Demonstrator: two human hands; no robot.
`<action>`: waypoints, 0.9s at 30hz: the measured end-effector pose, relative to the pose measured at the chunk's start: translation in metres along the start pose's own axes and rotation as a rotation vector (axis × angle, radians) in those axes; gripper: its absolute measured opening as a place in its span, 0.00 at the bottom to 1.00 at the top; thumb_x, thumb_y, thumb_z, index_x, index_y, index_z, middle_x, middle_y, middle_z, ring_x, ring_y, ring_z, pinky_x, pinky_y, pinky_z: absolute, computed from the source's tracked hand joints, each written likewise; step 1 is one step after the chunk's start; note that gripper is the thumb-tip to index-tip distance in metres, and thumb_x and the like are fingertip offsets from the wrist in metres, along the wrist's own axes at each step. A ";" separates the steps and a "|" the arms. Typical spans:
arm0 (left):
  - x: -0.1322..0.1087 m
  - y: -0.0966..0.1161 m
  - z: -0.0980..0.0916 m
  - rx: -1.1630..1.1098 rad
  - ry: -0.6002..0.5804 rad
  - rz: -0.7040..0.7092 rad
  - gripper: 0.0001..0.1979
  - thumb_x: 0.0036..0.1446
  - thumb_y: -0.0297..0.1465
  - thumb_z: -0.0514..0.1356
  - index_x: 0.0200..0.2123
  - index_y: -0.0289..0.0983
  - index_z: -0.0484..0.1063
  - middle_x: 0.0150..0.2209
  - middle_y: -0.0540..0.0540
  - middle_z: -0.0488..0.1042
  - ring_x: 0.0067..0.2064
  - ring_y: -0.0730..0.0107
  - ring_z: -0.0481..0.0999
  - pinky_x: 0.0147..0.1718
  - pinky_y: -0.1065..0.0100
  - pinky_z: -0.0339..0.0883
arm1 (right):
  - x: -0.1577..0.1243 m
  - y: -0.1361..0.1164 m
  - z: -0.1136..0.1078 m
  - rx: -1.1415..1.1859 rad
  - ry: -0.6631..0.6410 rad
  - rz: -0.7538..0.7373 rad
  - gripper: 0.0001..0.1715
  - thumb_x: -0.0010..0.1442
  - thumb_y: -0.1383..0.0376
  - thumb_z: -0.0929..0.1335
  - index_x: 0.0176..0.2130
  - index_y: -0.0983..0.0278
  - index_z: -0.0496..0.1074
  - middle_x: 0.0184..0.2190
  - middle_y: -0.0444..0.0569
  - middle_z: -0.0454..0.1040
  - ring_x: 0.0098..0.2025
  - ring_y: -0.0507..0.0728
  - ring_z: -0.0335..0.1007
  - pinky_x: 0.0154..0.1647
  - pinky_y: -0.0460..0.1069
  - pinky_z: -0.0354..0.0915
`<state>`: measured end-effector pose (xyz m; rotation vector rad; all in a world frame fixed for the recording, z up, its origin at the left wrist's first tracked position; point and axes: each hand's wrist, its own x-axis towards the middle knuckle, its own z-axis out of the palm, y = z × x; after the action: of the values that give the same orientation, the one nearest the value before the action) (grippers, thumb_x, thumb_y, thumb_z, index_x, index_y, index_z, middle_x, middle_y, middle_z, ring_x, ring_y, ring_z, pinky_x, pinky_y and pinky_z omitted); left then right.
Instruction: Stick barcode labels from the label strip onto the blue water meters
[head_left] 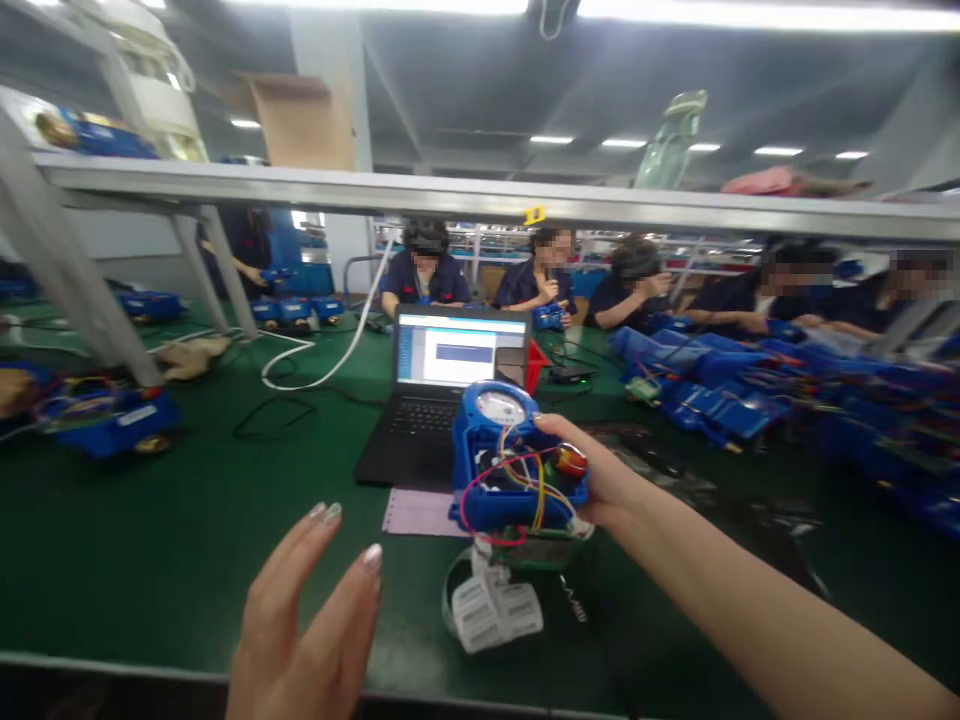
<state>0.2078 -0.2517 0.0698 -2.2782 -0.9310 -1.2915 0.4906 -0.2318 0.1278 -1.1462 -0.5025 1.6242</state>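
Note:
My right hand [600, 475] grips a blue meter housing [501, 450] from its right side and holds it above the green table [150, 540]. The housing has a round white dial on top and red and yellow wires spilling from its open face. A green circuit board [541, 546] hangs under it. My left hand [315, 620] hovers low at the front, fingers stretched out and slightly apart, holding nothing. A strip of white labels [491, 605] lies on the table below the housing.
An open black laptop [442, 400] stands just behind the housing, with a pink sheet [420, 512] in front of it. Several blue housings are piled at right [720, 385] and one lies at left [105, 415]. Several people sit across the table. A metal shelf [480, 195] spans overhead.

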 end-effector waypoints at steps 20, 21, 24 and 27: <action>0.030 -0.047 -0.026 0.262 -0.715 0.486 0.22 0.62 0.26 0.50 0.59 0.46 0.59 0.60 0.45 0.60 0.63 0.59 0.55 0.61 0.52 0.53 | 0.140 0.087 0.116 -0.468 -0.493 0.358 0.16 0.66 0.58 0.63 0.35 0.68 0.70 0.27 0.48 0.72 0.25 0.53 0.68 0.26 0.44 0.66; 0.036 -0.046 -0.020 0.254 -0.735 0.534 0.21 0.63 0.27 0.50 0.58 0.45 0.60 0.60 0.44 0.61 0.62 0.58 0.57 0.59 0.53 0.56 | 0.142 0.086 0.115 -0.490 -0.482 0.341 0.16 0.66 0.58 0.64 0.35 0.68 0.70 0.26 0.47 0.71 0.25 0.52 0.67 0.25 0.44 0.65; 0.052 -0.043 -0.003 0.222 -0.760 0.624 0.19 0.63 0.27 0.48 0.56 0.43 0.63 0.56 0.43 0.66 0.59 0.57 0.63 0.56 0.53 0.60 | 0.145 0.078 0.115 -0.563 -0.417 0.260 0.19 0.65 0.55 0.66 0.33 0.69 0.71 0.23 0.47 0.70 0.23 0.52 0.65 0.25 0.44 0.63; 0.061 -0.039 0.009 0.223 -0.804 0.631 0.18 0.62 0.26 0.48 0.54 0.41 0.65 0.51 0.43 0.70 0.54 0.58 0.68 0.55 0.55 0.61 | 0.132 0.059 0.109 -0.599 -0.322 0.091 0.21 0.63 0.56 0.68 0.28 0.71 0.71 0.21 0.49 0.68 0.26 0.53 0.65 0.28 0.44 0.63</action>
<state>0.2090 -0.1960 0.1170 -2.5934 -0.4351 0.0076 0.3660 -0.1109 0.0750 -1.3505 -1.2215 1.8048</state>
